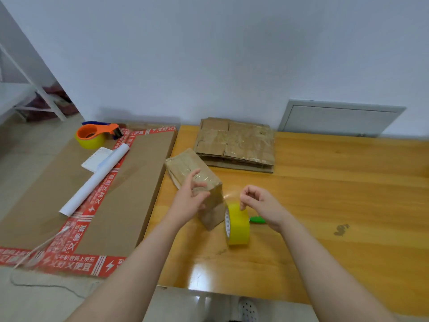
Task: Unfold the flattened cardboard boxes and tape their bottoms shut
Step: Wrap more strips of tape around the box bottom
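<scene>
Pale wall behind, a wooden desk [325, 205] in front. One small box [185, 163] stands unfolded near the desk's left edge, glossy with tape. The left hand [190, 201] steadies it, grip released and fingers spread against it. The right hand [260, 205] pinches a clear strip [229, 195] drawn up from one yellow tape roll [238, 226] standing just beside the box.

By my reading this box is mid-taping, and the one stack of flattened boxes [236, 142] by the wall is untouched. I cannot count its layers.

A second yellow roll sits in one orange dispenser [97, 133] on one big flat carton [130, 182] to the left, with one white paper tube [95, 180].
</scene>
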